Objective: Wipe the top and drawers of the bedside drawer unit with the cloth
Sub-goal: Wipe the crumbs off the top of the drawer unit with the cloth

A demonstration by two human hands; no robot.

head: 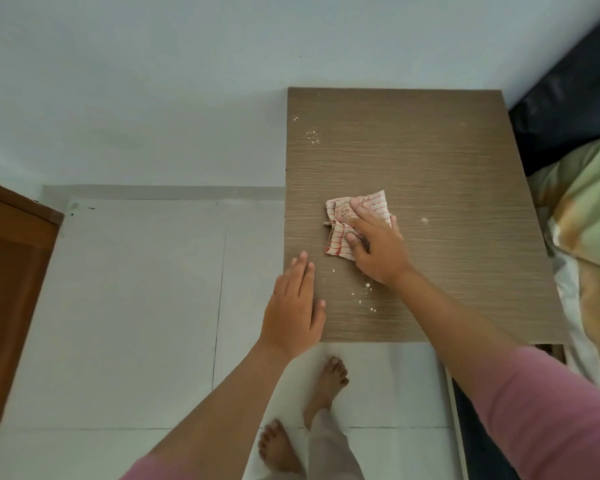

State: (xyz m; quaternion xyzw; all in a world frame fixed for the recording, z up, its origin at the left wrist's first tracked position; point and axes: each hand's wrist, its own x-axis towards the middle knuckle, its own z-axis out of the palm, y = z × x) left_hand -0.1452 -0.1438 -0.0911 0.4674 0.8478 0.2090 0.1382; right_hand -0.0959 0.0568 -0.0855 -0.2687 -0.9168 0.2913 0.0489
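Soft, even daylight, slightly dim and cool, faint shadows under the arms, no glare, mild overall softness, wide-angle bending at the edges

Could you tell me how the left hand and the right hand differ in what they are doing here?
The right hand presses the striped cloth onto the wooden top; the left hand holds nothing. The right sits mid-surface; the left lies flat at the top's left edge. Both are palm-down.
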